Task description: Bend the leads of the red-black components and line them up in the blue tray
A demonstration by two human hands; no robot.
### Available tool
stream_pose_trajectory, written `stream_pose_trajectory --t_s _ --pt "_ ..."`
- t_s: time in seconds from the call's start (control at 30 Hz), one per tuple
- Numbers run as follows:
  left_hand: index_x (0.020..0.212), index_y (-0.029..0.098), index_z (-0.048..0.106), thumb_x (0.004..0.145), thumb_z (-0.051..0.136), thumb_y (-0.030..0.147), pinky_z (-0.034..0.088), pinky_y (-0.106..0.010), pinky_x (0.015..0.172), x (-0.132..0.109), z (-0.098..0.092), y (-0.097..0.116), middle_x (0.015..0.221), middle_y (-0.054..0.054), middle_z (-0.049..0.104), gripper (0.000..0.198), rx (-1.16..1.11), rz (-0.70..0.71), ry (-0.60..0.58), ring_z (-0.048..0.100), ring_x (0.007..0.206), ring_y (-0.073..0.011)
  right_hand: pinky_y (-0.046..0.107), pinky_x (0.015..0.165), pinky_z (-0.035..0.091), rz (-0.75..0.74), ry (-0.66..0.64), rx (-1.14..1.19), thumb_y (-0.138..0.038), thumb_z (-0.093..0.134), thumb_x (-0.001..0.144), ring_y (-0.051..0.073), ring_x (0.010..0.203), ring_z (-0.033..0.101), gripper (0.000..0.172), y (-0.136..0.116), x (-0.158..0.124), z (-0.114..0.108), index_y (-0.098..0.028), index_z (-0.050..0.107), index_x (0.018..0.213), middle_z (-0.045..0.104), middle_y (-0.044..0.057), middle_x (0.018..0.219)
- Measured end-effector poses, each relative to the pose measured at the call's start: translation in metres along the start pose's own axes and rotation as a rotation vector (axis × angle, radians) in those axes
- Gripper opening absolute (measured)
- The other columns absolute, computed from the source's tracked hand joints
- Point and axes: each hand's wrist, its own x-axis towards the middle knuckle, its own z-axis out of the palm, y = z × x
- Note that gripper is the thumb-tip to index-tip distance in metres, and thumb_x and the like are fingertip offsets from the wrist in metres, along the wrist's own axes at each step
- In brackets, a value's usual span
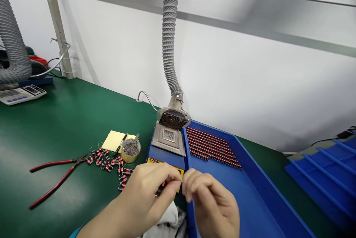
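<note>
My left hand (151, 195) is closed in a pinch in front of the solder pot (168, 148). Red and black show between its thumb and fingers, apparently a small red-and-black component partly hidden by them. Close beside it, fingertips nearly touching, my right hand (213, 202) is curled closed over the near edge of the blue tray (239, 186); whatever it grips is hidden. Loose red-and-black components (103, 159) with wire leads lie scattered left of my hands. Inside the tray, many similar components (210, 143) stand in tight rows at the far end.
Red-handled pliers (65, 173) lie open on the green table (83, 119). A round tin (130, 151) of grey scraps stands by a yellow notepad (113, 139) and pen (121, 143). An exhaust hose (169, 34) hangs over the pot. More blue trays (325, 173) sit right; a calculator (22, 94) left.
</note>
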Motion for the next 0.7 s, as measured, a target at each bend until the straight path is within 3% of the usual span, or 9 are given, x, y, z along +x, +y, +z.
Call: stream_pose_trajectory --t_s 0.07,0.1,0.2,0.27,0.4,0.5,0.57,0.63,0.7 --pt "0.081 0.020 0.053 0.093 0.047 0.013 0.038 -0.017 0.056 0.000 -0.002 0.002 0.068 0.005 0.058 0.015 -0.107 -0.109 -0.064 0.052 0.059 -0.0081 0.029 0.063 0.051 -0.146 0.016 -0.204 -0.015 0.063 0.086 0.018 0.071 0.061 0.010 0.000 -0.001 -0.003 -0.022 0.069 0.087 0.066 0.004 0.071" --pt "0.081 0.020 0.053 0.093 0.048 0.014 0.038 -0.016 0.055 0.000 -0.003 0.003 0.068 0.005 0.058 0.014 -0.127 -0.131 -0.082 0.052 0.059 -0.0081 0.030 0.065 0.052 -0.219 0.009 -0.280 -0.009 0.064 0.084 0.019 0.075 0.063 0.019 0.001 -0.002 -0.003 -0.024 0.070 0.094 0.069 0.004 0.076" --pt "0.082 0.019 0.053 0.094 0.046 0.013 0.038 -0.019 0.056 -0.001 0.001 0.002 0.069 0.003 0.060 0.015 -0.016 -0.027 -0.050 0.053 0.059 -0.0095 0.031 0.065 0.051 -0.343 0.011 -0.423 -0.004 0.058 0.085 0.019 0.075 0.064 0.023 0.000 -0.006 0.000 -0.023 0.068 0.092 0.068 0.004 0.076" --pt "0.081 0.017 0.054 0.094 0.041 0.012 0.036 -0.023 0.054 -0.001 0.005 -0.001 0.066 0.001 0.060 0.020 0.177 0.135 0.006 0.050 0.055 -0.0117 0.029 0.059 0.047 -0.223 0.074 -0.459 -0.013 0.055 0.089 0.017 0.064 0.058 0.016 0.000 -0.008 0.003 -0.021 0.063 0.079 0.062 0.003 0.069" --pt "0.078 0.016 0.054 0.093 0.039 0.009 0.031 -0.028 0.050 -0.002 0.010 -0.004 0.060 0.001 0.058 0.022 0.368 0.263 0.039 0.045 0.050 -0.0137 0.024 0.045 0.037 0.204 0.044 -0.140 -0.033 0.049 0.094 0.011 0.044 0.041 0.039 -0.002 -0.008 0.005 -0.020 0.048 0.057 0.043 -0.004 0.047" --pt "0.082 0.017 0.054 0.092 0.043 0.009 0.037 -0.023 0.055 -0.002 0.008 -0.002 0.066 0.003 0.060 0.017 0.158 0.144 0.043 0.050 0.055 -0.0108 0.026 0.048 0.043 0.211 -0.015 0.107 -0.035 0.046 0.095 0.013 0.044 0.046 0.045 -0.003 -0.005 0.002 -0.020 0.048 0.053 0.041 -0.004 0.041" --pt "0.082 0.019 0.054 0.092 0.046 0.011 0.038 -0.018 0.056 -0.001 0.005 0.002 0.067 0.005 0.059 0.015 -0.018 0.002 0.019 0.052 0.058 -0.0085 0.026 0.054 0.049 0.070 0.024 0.014 -0.031 0.056 0.092 0.015 0.054 0.057 0.032 -0.003 -0.005 -0.001 -0.019 0.061 0.063 0.055 0.000 0.050" --pt "0.081 0.020 0.054 0.092 0.048 0.014 0.039 -0.017 0.056 -0.001 0.002 0.004 0.067 0.006 0.057 0.014 -0.156 -0.129 -0.022 0.052 0.059 -0.0079 0.028 0.065 0.054 -0.060 0.068 -0.148 -0.021 0.066 0.085 0.018 0.071 0.065 0.006 -0.003 -0.005 -0.001 -0.022 0.071 0.081 0.068 0.003 0.070" --pt "0.080 0.020 0.055 0.092 0.049 0.017 0.039 -0.017 0.058 0.000 0.001 0.005 0.068 0.005 0.056 0.013 -0.234 -0.216 -0.057 0.052 0.061 -0.0085 0.032 0.070 0.056 -0.168 0.086 -0.243 -0.010 0.068 0.081 0.020 0.079 0.068 0.018 -0.002 -0.005 -0.001 -0.024 0.072 0.091 0.072 0.004 0.080"
